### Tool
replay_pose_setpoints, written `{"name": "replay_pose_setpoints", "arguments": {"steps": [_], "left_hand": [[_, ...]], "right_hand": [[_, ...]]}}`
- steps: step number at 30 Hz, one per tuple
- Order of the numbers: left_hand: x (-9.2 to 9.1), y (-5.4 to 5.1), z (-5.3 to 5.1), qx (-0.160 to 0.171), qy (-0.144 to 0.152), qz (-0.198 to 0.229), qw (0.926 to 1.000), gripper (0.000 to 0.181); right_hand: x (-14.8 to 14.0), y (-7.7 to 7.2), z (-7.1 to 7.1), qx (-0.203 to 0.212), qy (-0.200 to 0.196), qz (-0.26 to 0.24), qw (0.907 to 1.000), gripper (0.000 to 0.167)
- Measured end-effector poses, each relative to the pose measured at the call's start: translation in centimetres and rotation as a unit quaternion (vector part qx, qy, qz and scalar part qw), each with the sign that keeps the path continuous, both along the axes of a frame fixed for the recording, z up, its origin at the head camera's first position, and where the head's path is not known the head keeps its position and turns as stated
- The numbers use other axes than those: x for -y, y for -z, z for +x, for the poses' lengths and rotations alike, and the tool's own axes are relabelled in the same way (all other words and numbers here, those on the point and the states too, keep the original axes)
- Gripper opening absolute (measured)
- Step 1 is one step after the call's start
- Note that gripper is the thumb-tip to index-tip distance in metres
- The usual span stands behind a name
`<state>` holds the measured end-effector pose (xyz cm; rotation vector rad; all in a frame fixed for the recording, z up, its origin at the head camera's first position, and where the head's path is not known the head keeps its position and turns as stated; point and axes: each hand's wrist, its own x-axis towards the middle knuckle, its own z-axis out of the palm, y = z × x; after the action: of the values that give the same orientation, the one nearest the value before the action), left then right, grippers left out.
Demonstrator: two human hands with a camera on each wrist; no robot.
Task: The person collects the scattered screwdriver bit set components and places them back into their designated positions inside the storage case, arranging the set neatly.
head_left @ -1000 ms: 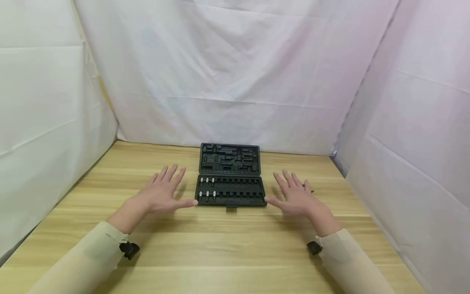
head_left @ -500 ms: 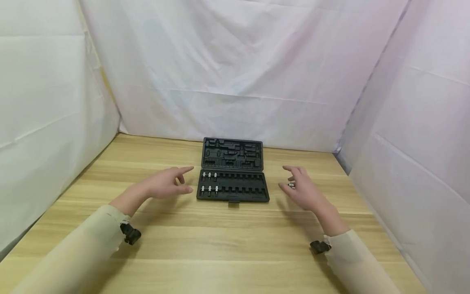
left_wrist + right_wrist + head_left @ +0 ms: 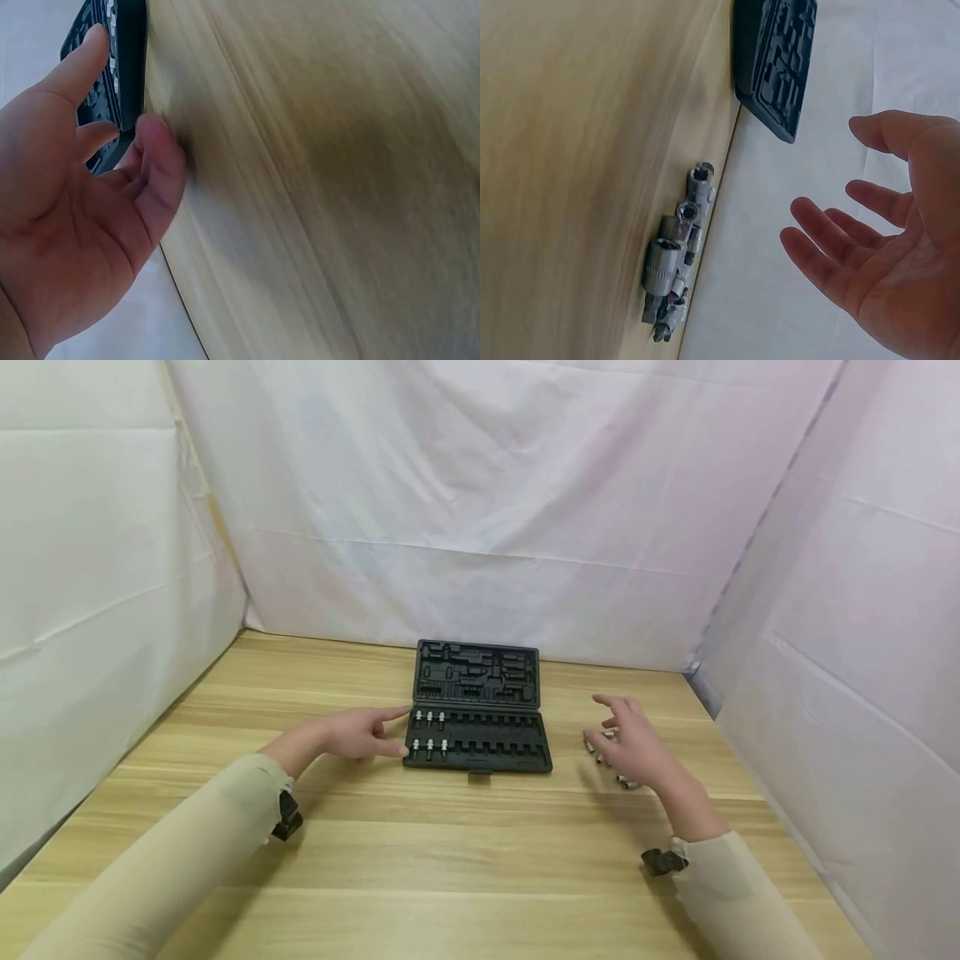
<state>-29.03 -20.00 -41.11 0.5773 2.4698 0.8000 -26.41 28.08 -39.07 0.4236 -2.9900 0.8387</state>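
Observation:
An open black socket case [image 3: 517, 767] lies on the table, its lid [image 3: 477, 673] tipped back. Several silver bit sockets [image 3: 430, 747] stand in two rows at the left of its tray; the slots to their right hold none. My left hand [image 3: 358, 735] is at the case's left edge, thumb and index finger extended to it, the other fingers loosely bent. Whether it touches the case I cannot tell. My right hand [image 3: 633, 747] hovers over a small pile of loose metal sockets [image 3: 662, 268], fingers relaxed and holding nothing; in the head view it partly hides the pile.
The wooden table [image 3: 420, 843] runs up to white cloth walls [image 3: 480, 510] at the back and both sides. A black wrist strap mount [image 3: 287, 816] sits on the left sleeve, and another mount [image 3: 664, 862] on the right one.
Both hands were spread flat beside the case. The left has moved right to the case's edge, its fingers partly bending; the right has bent its fingers and shifted right, uncovering some loose sockets.

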Motion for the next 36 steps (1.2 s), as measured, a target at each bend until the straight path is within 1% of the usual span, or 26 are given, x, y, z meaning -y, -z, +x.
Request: {"name": "replay_pose_setpoints", "arguments": {"steps": [5,12,15,18,21,25,30,33,36], "left_hand": [[-0.7,0.4,-0.3,0.010,0.011,0.006,0.9999,0.093],[-1.6,0.8,-0.8,-0.011,0.026,0.001,0.9996,0.094],[-1.9,0.9,-0.8,-0.011,0.031,0.001,0.9995,0.095],[-2.1,1.0,-0.8,-0.007,0.032,0.003,0.9995,0.095],[-1.9,1.0,-0.7,-0.014,0.031,0.002,0.9994,0.096],[-1.2,0.8,-0.6,-0.019,0.027,-0.002,0.9995,0.097],[-0.6,0.4,-0.4,-0.008,0.021,0.000,0.9997,0.097],[-0.4,0.2,-0.3,0.003,0.020,0.003,0.9998,0.096],[-0.4,0.2,-0.3,0.020,0.012,0.007,0.9997,0.096]], "right_hand": [[-1.4,-0.3,0.3,-0.003,0.011,-0.011,0.9999,0.072],[-3.3,-0.6,0.8,-0.008,0.028,-0.019,0.9994,0.072],[-3.8,-0.7,1.1,-0.006,0.033,-0.015,0.9993,0.072],[-4.3,-0.7,1.2,-0.004,0.037,-0.021,0.9991,0.072],[-4.9,-0.7,1.1,-0.004,0.044,-0.030,0.9986,0.071],[-5.5,-0.8,0.5,-0.008,0.054,-0.030,0.9981,0.072],[-6.6,-1.1,-0.3,-0.007,0.056,-0.046,0.9974,0.072],[-7.6,-1.1,-0.7,-0.003,0.062,-0.058,0.9964,0.069],[-8.8,-0.9,-1.0,0.009,0.074,-0.062,0.9953,0.063]]}}
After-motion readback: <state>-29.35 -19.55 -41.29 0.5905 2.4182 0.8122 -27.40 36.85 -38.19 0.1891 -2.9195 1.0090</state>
